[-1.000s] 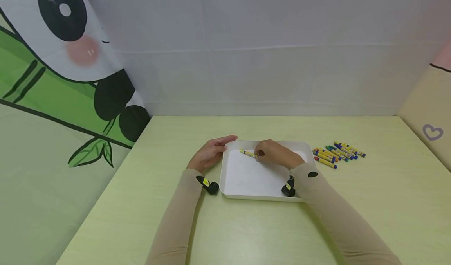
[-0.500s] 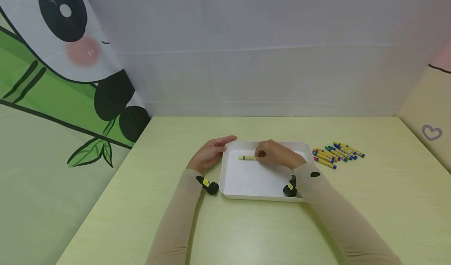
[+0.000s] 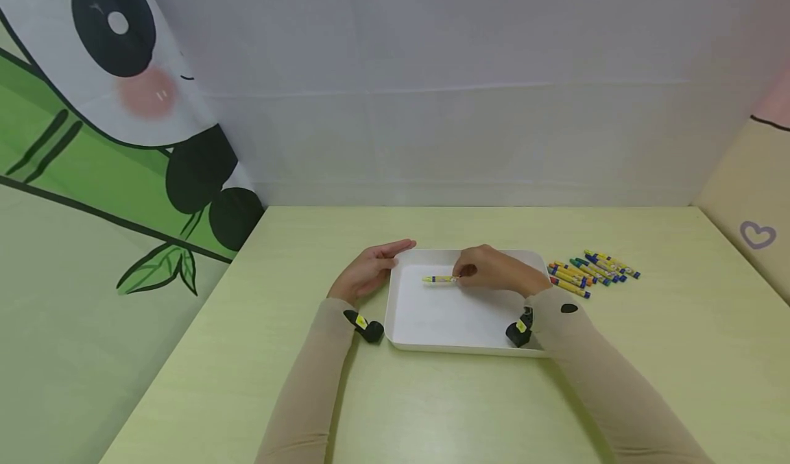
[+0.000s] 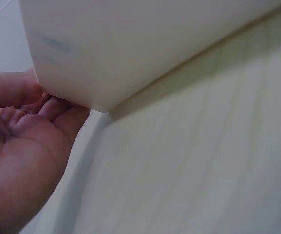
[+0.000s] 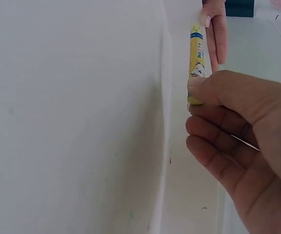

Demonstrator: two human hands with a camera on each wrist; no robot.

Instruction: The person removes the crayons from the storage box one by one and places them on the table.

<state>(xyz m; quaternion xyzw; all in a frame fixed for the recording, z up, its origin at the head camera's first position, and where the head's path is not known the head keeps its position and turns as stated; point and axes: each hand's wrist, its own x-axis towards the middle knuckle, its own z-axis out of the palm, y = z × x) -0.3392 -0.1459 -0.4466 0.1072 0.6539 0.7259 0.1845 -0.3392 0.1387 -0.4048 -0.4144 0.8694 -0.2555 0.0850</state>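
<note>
My right hand [image 3: 496,270] pinches the blue-banded end of a yellow crayon [image 3: 438,279] between thumb and fingers, over the back part of a white tray [image 3: 426,323]. Seen from the right wrist, the yellow-wrapped crayon [image 5: 196,51] points away from the hand, its pale tip toward the left hand. At the tray's back left corner, my left hand [image 3: 370,269] holds the rim. The left wrist view has the thumb and fingers of this hand [image 4: 28,141] at the corner of the tray [image 4: 106,73], with some fingertips hidden behind it.
Several crayons [image 3: 570,275] in yellow and blue wrappers lie in a loose pile on the pale wooden table [image 3: 444,402], just right of the tray. A plain cloth backdrop [image 3: 463,142] rises behind the table. Printed panels flank it on both sides.
The crayon in my right hand has turned from a slant to nearly level across the tray. Most recently the right hand has shifted slightly right with it. My left hand stays put.
</note>
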